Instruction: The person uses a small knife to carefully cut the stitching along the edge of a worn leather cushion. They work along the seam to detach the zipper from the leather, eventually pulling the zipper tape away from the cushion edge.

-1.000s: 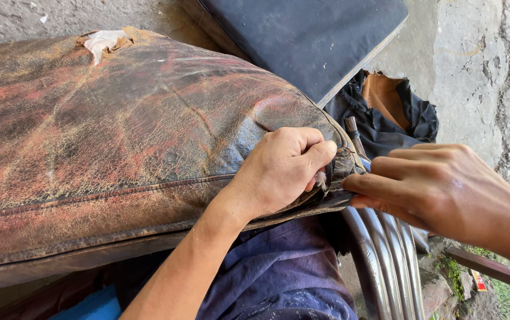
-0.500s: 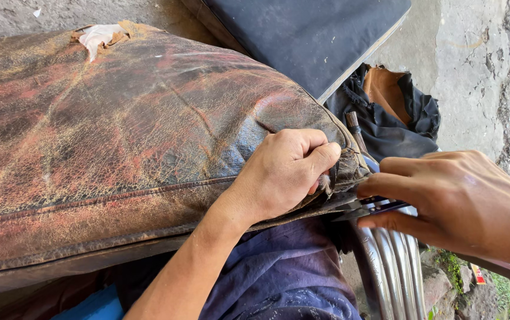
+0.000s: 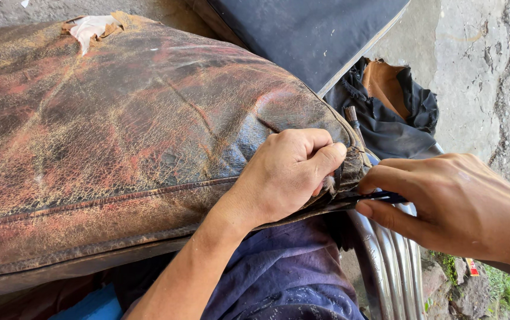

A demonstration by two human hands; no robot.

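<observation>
A cracked, worn reddish-brown leather cushion (image 3: 124, 148) lies tilted, its right corner bunched, a thin dark tool (image 3: 379, 196) touching it.

The cushion (image 3: 118, 148) is old leather, reddish-brown, cracked all over in a fine web, faintly glossy where light falls, with a stitched seam along its edge; at its far corner the skin is torn, showing pale frayed padding (image 3: 89, 26); the dark panel (image 3: 308, 29) behind is matt navy cloth; the crumpled rag (image 3: 385, 112) is black fabric with a tan lining; the bars (image 3: 385, 272) below are shiny ribbed metal; the trousers (image 3: 284, 278) are dusty blue cloth; the ground (image 3: 480, 71) is rough, cracked concrete.
</observation>
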